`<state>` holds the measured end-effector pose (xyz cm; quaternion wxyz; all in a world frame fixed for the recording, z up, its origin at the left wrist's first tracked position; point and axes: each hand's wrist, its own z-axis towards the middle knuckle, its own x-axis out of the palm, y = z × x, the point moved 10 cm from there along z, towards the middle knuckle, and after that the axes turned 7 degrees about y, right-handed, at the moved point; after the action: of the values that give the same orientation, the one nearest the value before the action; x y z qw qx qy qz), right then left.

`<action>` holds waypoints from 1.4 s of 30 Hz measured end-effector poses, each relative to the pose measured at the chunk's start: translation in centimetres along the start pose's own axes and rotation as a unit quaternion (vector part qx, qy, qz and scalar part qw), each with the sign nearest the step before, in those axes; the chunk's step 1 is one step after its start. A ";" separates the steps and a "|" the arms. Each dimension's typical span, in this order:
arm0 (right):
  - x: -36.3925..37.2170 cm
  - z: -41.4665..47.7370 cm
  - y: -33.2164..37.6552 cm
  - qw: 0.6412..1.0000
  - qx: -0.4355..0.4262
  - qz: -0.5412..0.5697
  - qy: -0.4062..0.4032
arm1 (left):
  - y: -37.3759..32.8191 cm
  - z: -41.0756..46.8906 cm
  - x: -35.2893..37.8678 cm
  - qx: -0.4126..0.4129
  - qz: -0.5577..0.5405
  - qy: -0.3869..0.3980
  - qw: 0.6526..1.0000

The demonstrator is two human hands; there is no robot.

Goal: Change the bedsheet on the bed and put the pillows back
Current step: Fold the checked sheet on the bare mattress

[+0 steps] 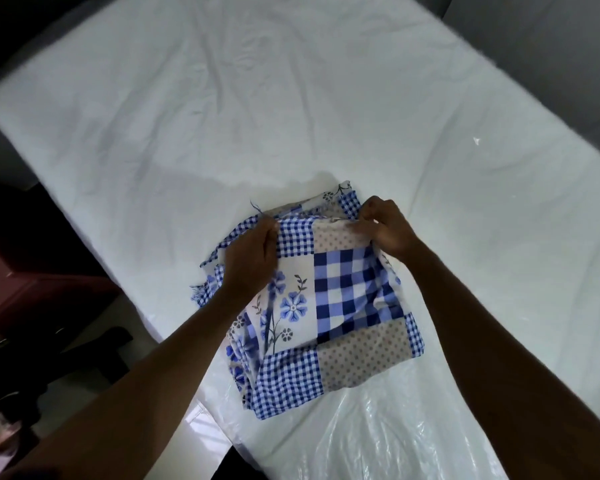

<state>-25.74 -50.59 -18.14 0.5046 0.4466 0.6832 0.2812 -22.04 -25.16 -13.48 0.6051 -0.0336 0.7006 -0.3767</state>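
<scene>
A folded bedsheet (329, 306) with blue checks, dotted beige squares and blue flowers lies on the white mattress (291, 98), near its front edge. My left hand (252, 258) grips the sheet's far left edge with curled fingers. My right hand (383, 226) pinches the far right edge of the top layer. Both hands sit at the far side of the bundle, with the top layer lifted slightly between them. No pillows are in view.
Clear plastic wrap (378, 427) covers the mattress end nearest me. A dark reddish cabinet (21, 282) stands on the left beside the bed. A dark object (94, 355) lies on the pale floor by the cabinet.
</scene>
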 end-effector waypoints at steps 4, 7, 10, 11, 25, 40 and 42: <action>-1.3 2.2 -1.2 0.997 0.074 0.010 0.028 | 2.9 -0.4 -1.3 -0.022 0.045 0.010 0.999; -1.4 4.0 -0.3 0.997 0.072 -0.010 0.004 | 5.3 -1.2 -1.7 -0.035 0.080 0.015 0.996; 0.1 5.2 1.5 0.995 0.044 -0.086 0.013 | 6.9 -2.6 -1.9 -0.047 0.082 0.002 0.996; 0.4 5.5 2.3 0.993 0.010 -0.116 0.005 | 7.7 -3.1 -2.1 -0.059 0.068 -0.006 0.996; 2.9 4.5 1.6 0.980 -0.051 -0.189 0.043 | 11.0 -2.0 -3.3 -0.020 0.077 0.018 0.997; 8.4 -3.4 9.6 0.937 -0.141 -0.273 -0.167 | 1.9 -8.9 5.4 -0.124 0.170 0.147 0.966; 13.3 -5.5 8.6 0.923 -0.144 -0.354 -0.041 | 3.1 -10.5 5.9 -0.137 0.179 0.164 0.960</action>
<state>-29.30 -34.52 -14.97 0.6579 0.1091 0.7275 0.1612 -31.48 -20.81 -20.29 0.5289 0.0721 0.8299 -0.1623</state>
